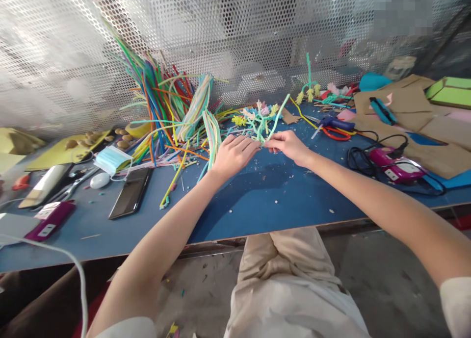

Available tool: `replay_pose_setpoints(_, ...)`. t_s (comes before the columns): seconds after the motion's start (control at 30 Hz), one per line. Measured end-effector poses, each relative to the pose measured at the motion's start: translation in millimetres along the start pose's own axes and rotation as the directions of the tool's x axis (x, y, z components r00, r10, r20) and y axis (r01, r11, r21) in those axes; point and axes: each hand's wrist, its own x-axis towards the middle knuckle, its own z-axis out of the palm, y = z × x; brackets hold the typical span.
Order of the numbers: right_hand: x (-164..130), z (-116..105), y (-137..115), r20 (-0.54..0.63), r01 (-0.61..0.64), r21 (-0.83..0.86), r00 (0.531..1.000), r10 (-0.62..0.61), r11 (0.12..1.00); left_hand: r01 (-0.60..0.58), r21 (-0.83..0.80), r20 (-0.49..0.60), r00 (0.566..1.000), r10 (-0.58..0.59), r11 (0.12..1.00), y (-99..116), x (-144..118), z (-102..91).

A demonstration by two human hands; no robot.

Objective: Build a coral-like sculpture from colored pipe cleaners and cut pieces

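Both of my hands meet over the middle of the blue table. My left hand and my right hand pinch the stem of a small pipe-cleaner flower bunch with teal stalks and yellow, pink and white tips. A long teal pipe cleaner rises from my right fingers up to the right. Just left of my left hand stands a big heap of coloured pipe cleaners.
A phone, face mask, scissors and purple glue gun lie at left. Red-handled pliers, a pink glue gun with black cord and cardboard sheets lie at right. A perforated metal screen backs the table.
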Motion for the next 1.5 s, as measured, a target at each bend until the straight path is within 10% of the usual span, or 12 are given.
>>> replay_pose_setpoints(0.23,-0.1,-5.0,4.9,0.052,0.216,-0.285,0.976,-0.210,0.934,0.051,-0.035,0.053,0.997,-0.049,0.998,-1.6,-0.2,1.5)
replay_pose_setpoints(0.47,-0.2,-25.4,-4.4,0.371,0.628,-0.711,0.717,-0.590,0.316,0.355,-0.377,0.143,0.935,-0.324,0.856,7.3,2.4,0.3)
replay_pose_setpoints(0.63,-1.4,-34.8,-11.5,0.446,0.683,-0.699,0.649,-0.616,0.214,0.375,-0.398,0.143,0.927,-0.347,0.838,14.4,1.5,-2.9)
replay_pose_setpoints(1.03,0.2,-34.3,-33.4,0.453,0.647,-0.714,0.719,-0.527,0.268,0.286,-0.218,-0.019,0.955,-0.297,0.933,28.1,-2.4,0.3)
replay_pose_setpoints(1.27,-16.3,-16.1,-17.6,0.217,0.553,-0.545,0.819,-0.532,0.630,0.065,-0.065,0.011,0.998,-0.065,0.996,10.5,-0.3,-20.4)
replay_pose_setpoints(1.5,-19.5,-10.6,-14.3,0.021,0.237,-0.156,0.971,-0.236,0.959,0.047,-0.036,0.029,0.999,-0.046,0.998,16.4,17.3,-36.0)
